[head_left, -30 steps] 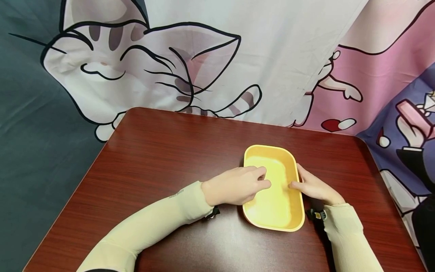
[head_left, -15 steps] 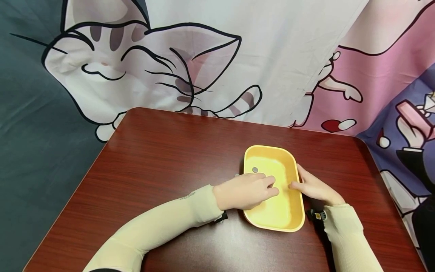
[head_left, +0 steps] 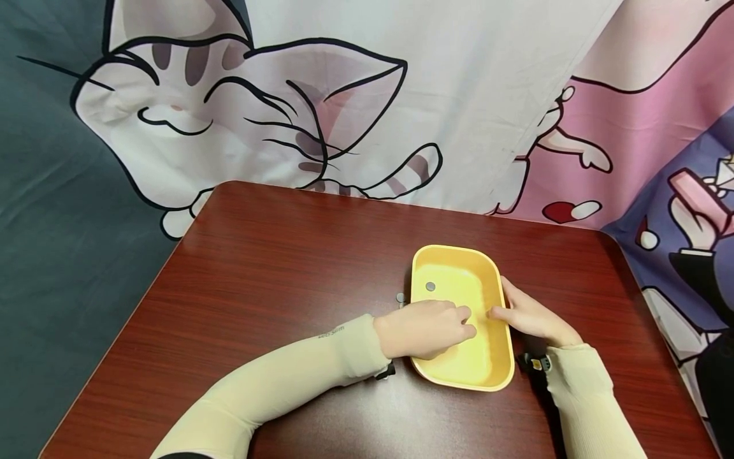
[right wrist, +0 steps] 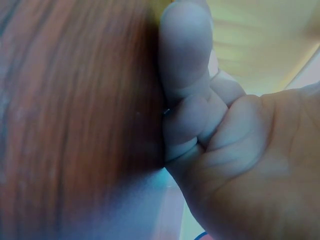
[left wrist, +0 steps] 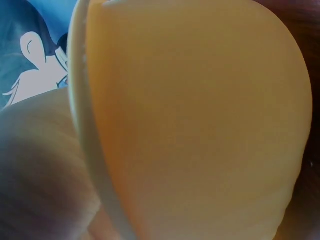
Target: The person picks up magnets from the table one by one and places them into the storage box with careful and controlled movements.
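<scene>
In the head view a yellow rectangular container (head_left: 463, 381) stands on the table. My left hand (head_left: 427, 328) reaches over its left rim, fingers bent down inside; the fingertips are hidden, so what they hold cannot be told. A small round grey disc (head_left: 431, 287), like a coin, lies on the container's floor just beyond that hand. Outside the left wall, another grey disc (head_left: 401, 298) lies on the table, partly near the left wrist. My right hand (head_left: 533, 312) grips the right wall, thumb inside and fingers outside. The container's outer wall (left wrist: 200, 120) fills the left wrist view.
The brown wooden table (head_left: 287, 255) extends to the left and behind the container. A printed cloth (head_left: 459, 95) with cartoon figures hangs behind the table's far edge. A dark object (head_left: 717, 382) is at the right edge of the head view.
My left hand has moved right and nearer to me within the container, uncovering the grey disc inside and the one on the table. The right hand and the container have stayed in place.
</scene>
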Action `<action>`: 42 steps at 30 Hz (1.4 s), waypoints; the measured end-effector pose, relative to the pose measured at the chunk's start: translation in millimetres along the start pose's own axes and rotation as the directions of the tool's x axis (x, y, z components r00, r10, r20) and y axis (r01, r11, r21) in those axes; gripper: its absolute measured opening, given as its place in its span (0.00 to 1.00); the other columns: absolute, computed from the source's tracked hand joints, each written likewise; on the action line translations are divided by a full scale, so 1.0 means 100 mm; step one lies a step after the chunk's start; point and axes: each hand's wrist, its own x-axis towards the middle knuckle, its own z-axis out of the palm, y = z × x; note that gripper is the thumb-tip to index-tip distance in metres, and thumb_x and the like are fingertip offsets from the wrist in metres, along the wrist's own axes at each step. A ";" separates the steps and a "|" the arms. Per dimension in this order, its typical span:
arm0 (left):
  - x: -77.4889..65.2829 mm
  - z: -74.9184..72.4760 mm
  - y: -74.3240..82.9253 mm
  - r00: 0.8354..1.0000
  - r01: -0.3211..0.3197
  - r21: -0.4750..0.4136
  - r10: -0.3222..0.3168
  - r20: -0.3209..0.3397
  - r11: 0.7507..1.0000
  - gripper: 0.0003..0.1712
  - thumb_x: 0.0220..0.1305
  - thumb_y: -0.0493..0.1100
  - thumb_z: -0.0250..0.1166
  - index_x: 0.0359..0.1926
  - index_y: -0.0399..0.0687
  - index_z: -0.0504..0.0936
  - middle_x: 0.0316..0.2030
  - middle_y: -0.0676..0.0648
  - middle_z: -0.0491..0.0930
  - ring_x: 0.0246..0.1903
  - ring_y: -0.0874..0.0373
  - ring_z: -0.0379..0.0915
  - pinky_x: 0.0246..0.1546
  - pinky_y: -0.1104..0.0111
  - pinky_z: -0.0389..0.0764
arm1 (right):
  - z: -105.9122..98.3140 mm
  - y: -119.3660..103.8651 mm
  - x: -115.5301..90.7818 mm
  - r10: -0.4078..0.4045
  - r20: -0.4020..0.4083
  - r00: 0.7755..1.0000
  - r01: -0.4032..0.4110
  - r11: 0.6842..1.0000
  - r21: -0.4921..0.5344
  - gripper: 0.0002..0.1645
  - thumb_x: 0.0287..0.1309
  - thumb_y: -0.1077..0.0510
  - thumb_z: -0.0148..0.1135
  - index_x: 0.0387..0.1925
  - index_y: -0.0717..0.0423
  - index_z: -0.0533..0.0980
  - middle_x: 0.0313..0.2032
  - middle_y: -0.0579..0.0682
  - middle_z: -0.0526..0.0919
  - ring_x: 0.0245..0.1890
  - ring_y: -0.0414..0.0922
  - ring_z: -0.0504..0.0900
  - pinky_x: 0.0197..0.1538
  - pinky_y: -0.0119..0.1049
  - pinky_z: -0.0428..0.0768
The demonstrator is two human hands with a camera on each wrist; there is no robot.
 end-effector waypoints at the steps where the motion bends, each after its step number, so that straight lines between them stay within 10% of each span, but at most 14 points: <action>1: 0.01 0.00 0.01 1.000 0.002 -0.003 -0.002 0.008 1.000 0.12 0.70 0.37 0.57 0.47 0.56 0.84 0.37 0.54 0.78 0.31 0.59 0.79 0.34 0.75 0.77 | 0.00 0.00 0.00 -0.001 -0.001 1.000 0.001 1.000 -0.001 0.47 0.61 0.61 0.61 0.76 0.65 0.50 0.58 0.66 0.75 0.45 0.45 0.82 0.43 0.33 0.85; 42: 0.12 0.17 0.13 0.988 0.026 -0.005 -0.025 0.153 1.000 0.11 0.67 0.42 0.64 0.47 0.62 0.85 0.40 0.56 0.81 0.34 0.60 0.81 0.40 0.71 0.82 | 0.00 -0.02 0.00 0.013 -0.012 1.000 -0.013 1.000 -0.023 0.47 0.61 0.60 0.61 0.77 0.63 0.51 0.59 0.64 0.75 0.50 0.50 0.80 0.46 0.30 0.83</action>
